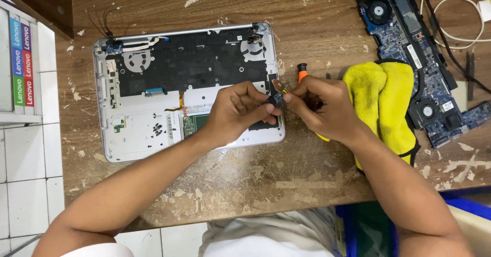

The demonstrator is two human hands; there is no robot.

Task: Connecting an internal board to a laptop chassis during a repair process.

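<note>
Where both forearms reach in over the scarred wooden worktop [286, 180], the left hand [238, 111] and right hand [322, 108] meet, fingers closed together on a small dark part [275, 100] pinched between them above the right edge of an opened laptop shell [143, 134]. Just right of the right hand lies a folded yellow cloth [386, 101]; an orange-handled screwdriver [302, 71] shows behind its knuckles. Farther back to the right sits a blue circuit board [404, 26] with fans.
</note>
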